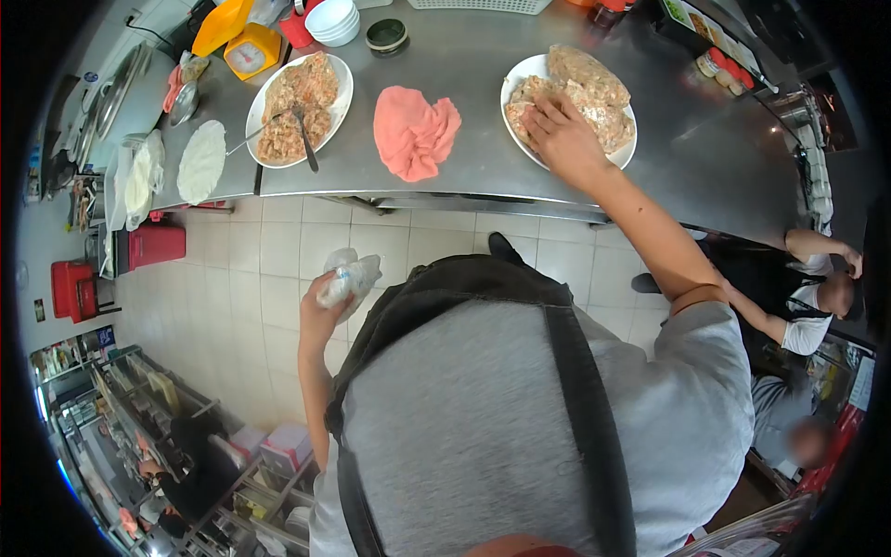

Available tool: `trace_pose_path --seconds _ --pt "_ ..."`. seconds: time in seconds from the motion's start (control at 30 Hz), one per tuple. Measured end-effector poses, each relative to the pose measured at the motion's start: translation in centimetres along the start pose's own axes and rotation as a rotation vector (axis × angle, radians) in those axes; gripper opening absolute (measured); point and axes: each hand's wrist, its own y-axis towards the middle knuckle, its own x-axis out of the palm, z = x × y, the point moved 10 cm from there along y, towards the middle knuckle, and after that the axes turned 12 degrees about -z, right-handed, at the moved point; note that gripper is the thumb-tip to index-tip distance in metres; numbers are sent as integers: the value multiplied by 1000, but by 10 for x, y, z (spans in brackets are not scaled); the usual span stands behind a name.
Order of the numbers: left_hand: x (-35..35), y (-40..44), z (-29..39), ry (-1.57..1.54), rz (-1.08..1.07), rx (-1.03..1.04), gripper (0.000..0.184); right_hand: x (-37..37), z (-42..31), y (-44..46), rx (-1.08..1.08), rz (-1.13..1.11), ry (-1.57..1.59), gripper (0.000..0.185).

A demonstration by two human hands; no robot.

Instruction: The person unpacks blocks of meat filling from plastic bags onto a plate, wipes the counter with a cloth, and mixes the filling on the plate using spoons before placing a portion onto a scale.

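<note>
My left hand (322, 304) is closed around a crumpled clear plastic bag (349, 280), held low in front of the counter, over the floor. My right hand (559, 128) reaches to a white oval plate (634, 139) and rests on the pale minced filling (599, 111) heaped there. Its fingers are stretched out, the tips touching the filling. A lump at the plate's back (580, 67) has a shiny, plastic-like surface. Left of this plate lies a crumpled pink cloth (416, 135). Another oval plate (345, 70) carries pinkish minced filling (306, 88) with metal spoons in it.
An orange kitchen scale (252, 54), stacked white bowls (332, 20) and a dark green bowl (386, 35) stand along the back of the steel counter (715, 176). A white oval sheet (201, 162) lies at left. A co-worker (807, 297) stands at right; others are behind.
</note>
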Motion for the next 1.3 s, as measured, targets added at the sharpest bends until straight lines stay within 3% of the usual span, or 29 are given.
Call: trace_pose_path --seconds 0.07,0.13,0.27,0.33,0.43,0.53,0.67,0.73,0.8,0.87,0.97,1.07,1.13,1.17,1.23,1.3 --pt "-1 0 5 0 3 15 47 -9 4 3 22 5 14 29" --pt "-4 0 9 -2 5 31 47 -12 27 4 191 2 242 24" --pt "-3 -1 4 -126 -33 8 48 -15 40 8 291 12 259 18" --pt "-4 -3 1 -125 -37 11 48 -4 54 13 444 -146 234 14" --pt "-6 -4 -2 -56 -41 8 48 1 44 23 354 -50 -15 12" --pt "-7 -8 -8 -50 -36 14 48 0 34 18 343 -175 -78 13" --pt "-10 -13 -18 -77 -12 -16 49 -4 37 14 377 -134 -41 19" --pt "-12 -14 -21 -42 -8 -15 49 -15 19 31 358 0 54 30" --pt "-13 -13 -26 -55 -18 -26 49 6 -12 72 279 -32 206 48" --pt "-13 -12 -27 -95 -25 -31 49 32 -56 117 182 -5 285 42" --pt "-13 -9 -26 -129 -32 -4 48 85 -107 149 264 65 259 49" --pt "-14 -16 -21 -87 -24 27 47 76 -120 143 256 236 351 39" --pt "-13 -24 -36 -129 -24 -51 48 108 -125 142 88 -32 581 29" --pt "-15 -25 -49 -113 -26 -55 49 113 -119 138 83 -31 574 29" --pt "-15 -28 -62 -137 -12 -36 49 125 -98 134 191 -45 596 21" --pt "-19 -34 -73 -164 -21 -33 51 136 -49 130 378 -177 1075 25"
